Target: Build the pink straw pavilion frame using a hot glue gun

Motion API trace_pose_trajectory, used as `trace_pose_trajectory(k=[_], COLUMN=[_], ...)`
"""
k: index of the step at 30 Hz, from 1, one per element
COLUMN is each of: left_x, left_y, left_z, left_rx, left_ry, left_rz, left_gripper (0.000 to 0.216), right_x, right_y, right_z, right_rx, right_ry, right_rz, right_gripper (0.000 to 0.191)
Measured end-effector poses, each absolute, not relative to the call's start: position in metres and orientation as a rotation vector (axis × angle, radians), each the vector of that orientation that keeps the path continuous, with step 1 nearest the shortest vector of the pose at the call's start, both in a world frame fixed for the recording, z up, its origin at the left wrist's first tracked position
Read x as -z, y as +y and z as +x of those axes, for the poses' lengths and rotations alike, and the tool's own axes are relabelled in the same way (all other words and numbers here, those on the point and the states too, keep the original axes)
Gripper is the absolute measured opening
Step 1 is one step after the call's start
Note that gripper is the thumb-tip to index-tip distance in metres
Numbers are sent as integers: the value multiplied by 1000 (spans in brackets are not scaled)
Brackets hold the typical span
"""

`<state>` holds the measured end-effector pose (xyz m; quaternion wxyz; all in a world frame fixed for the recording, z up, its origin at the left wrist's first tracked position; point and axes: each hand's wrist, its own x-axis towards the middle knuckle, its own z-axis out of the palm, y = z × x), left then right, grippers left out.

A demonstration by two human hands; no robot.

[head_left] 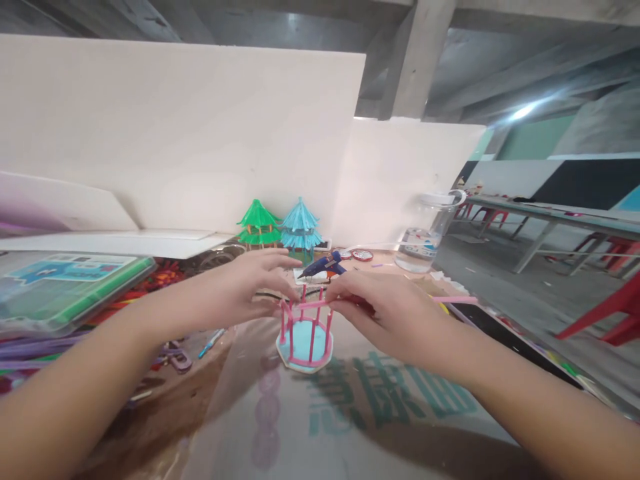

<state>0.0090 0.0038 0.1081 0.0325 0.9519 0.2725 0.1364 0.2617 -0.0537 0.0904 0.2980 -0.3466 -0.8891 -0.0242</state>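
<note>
Pink strip (457, 300) part hidden behind R hand (383, 308), case (37, 299) cut off at L (lid txt (75, 269) blurry)

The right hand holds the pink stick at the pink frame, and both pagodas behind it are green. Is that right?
Not both: the head view shows the left pagoda green, the right pagoda blue. The right hand does hold the stick at the frame.

You face a tall white panel (185, 133) filling the upper left of the frame; a concrete pillar (420, 60) rises right of top centre. At upper right, a bright light (525, 111) glows above a wall (595, 185) with a black section, a long table (565, 215), red stools (613, 310) and grey floor (507, 287).
</note>
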Motion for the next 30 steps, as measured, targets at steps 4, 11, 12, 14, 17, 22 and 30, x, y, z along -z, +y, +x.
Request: trace_pose_trajectory(k=[4, 11, 12, 14, 17, 22, 30], left_x=[-96, -93, -92, -92, -95, -100, -96], left_y=[4, -4, -5, -8, -11, -11, -12], left_z=[14, 25, 27, 29, 30, 28, 31], left_rx=[-412, -648, -665, -675, -651, -627, -701], left_ry=[846, 595, 587, 572, 572, 608, 556], left_rz=[3020, 3173, 3193, 3229, 3260, 3285, 3255], left_gripper=[21, 19, 19, 19, 22, 28, 24], right_x=[-88, -81, -81, -81, -82, -81, -81], right_y=[-54, -44, -42, -40, -38, -38, -37], right_z=[262, 262, 263, 265, 266, 266, 268], right_rx=[51, -39, -47, -72, -98, -95, -146], right_ry=[-2379, -2422, -2430, -2453, -2485, -2493, -2508], right_rz=[-916, -849, -823, -784, -761, -784, -780], right_gripper=[15, 16, 16, 15, 16, 16, 14])
